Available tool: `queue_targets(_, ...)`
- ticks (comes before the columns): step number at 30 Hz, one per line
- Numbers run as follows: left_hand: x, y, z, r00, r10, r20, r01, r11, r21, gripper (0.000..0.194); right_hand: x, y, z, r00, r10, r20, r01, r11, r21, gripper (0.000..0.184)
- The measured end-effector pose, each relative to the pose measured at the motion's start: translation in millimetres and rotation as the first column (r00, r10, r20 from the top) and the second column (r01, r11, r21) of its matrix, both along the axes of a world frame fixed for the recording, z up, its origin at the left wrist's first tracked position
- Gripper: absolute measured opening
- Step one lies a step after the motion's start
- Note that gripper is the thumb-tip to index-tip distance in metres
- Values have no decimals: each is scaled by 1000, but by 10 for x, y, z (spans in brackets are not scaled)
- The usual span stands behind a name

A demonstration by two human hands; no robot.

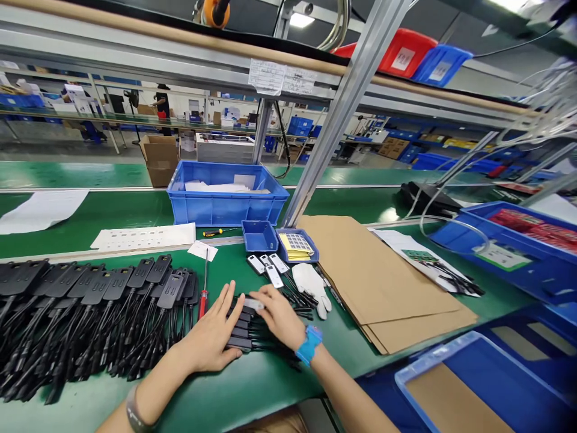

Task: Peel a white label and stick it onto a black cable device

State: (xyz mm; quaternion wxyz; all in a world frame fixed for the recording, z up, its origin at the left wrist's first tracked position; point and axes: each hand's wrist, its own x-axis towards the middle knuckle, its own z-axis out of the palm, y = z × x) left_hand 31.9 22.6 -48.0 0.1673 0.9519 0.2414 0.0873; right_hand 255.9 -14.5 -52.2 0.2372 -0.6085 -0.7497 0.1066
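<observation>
forearms [164, 376], left hand [210, 340], right hand [280, 316] at black cabled modules [240, 332]

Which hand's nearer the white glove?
Right. The right hand is just left of the white glove, slightly nearer the wearer; the left hand is farther left.

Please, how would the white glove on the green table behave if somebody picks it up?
The white glove would probably be floppy, as it lies in a limp, uneven shape. It looks like fabric, so likely light. It should hardly roll, since it lies quite flat on the green table.
</observation>
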Motion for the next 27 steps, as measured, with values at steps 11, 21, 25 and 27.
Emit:
queue_targets(11, -15, 37, 9, 998, -51, -46, 49, 998, -44, 103, 175, 312, -157, 903, -428, 39, 427, 904, 17, 27)
queue_targets(21, -21, 35, -27, 999, -21, 41, 30, 972, -234, 116, -197, -108, -126, 959, 108, -261, -149, 978, -143, 70)
queue_targets(25, -10, 20, -37, 992, -36, 117, 78, 921, -382, 116, -495, -213, -174, 999, 35, -30, -39, 988, -149, 124)
queue_targets(27, -24, 42, 2, 978, -8, 207, 105, 878, -467, 112, -551, -210, -163, 1000, 12, -20, -15, 988, -154, 120)
